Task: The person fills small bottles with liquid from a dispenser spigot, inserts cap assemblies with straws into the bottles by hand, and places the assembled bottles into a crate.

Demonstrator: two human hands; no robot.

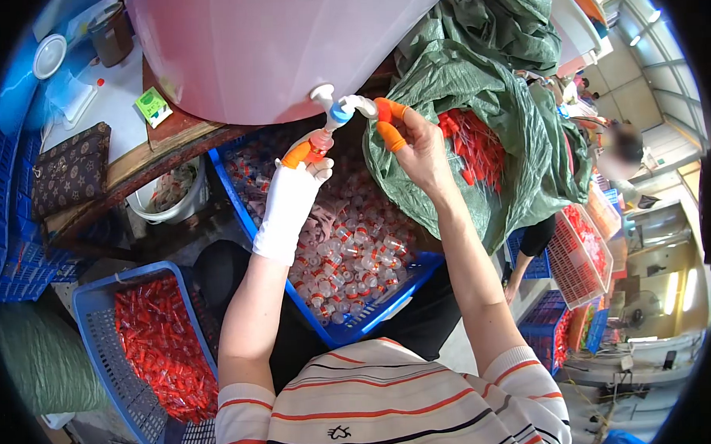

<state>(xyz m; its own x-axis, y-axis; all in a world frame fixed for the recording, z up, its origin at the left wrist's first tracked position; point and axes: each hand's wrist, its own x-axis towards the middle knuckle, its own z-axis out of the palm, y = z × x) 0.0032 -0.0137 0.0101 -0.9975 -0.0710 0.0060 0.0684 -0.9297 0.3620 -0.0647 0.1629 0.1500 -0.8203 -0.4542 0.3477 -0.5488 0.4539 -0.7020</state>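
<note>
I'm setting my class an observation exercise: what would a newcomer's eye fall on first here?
Probably the huge pinkish tub at the top, the left hand holding a small bottle at its tap, the right hand close beside it. Next, the clear bottles in the blue crate below the hands, and the bright red pieces in another crate at lower left.

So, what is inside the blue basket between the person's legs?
The blue basket holds many small clear bottles banded in orange-red, and some crumpled pinkish material. Whatever lies beneath this top layer is covered and cannot be seen.
</note>
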